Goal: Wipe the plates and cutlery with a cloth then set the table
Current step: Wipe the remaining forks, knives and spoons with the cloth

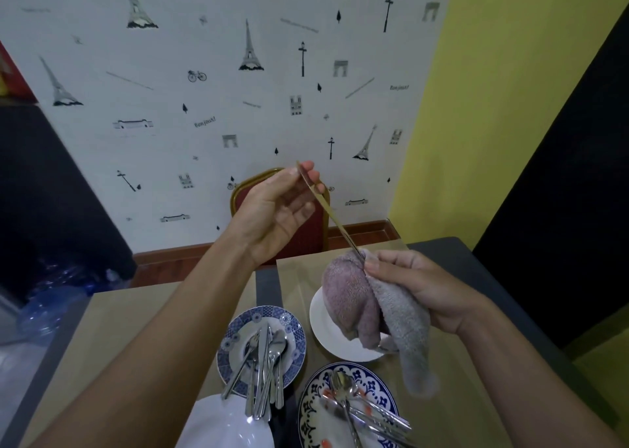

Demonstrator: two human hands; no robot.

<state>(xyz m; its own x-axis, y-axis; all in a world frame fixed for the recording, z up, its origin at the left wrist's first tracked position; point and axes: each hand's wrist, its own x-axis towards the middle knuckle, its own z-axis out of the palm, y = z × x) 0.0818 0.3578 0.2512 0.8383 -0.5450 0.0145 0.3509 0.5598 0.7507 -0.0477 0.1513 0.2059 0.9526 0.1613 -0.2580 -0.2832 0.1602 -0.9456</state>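
A thin piece of cutlery (pixel 326 208) (edge-on, kind unclear) is being held slanted above the table (pixel 454 260), its far end being pinched between thumb and fingertips of the left hand (pixel 275 216). Its near end is being gripped through a cloth (pixel 354 306) by the right hand's (pixel 420 286) curled fingers, the cloth hanging over a white plate (pixel 323 328) right of a blue plate (pixel 272 311).

A knife (pixel 326 209) slants from the left fingers (pixel 308 170) to the right fingers (pixel 381 266), barring the gap between. Under the right fingers a cloth (pixel 357 304) hangs over a white plate (pixel 326 335); nearer, a blue plate (pixel 296 342) and a patterned plate (pixel 313 403) hold cutlery (pixel 263 362). Beyond the left fingers stands a chair (pixel 316 243). Below them, bare mat (pixel 136 318) gives room.
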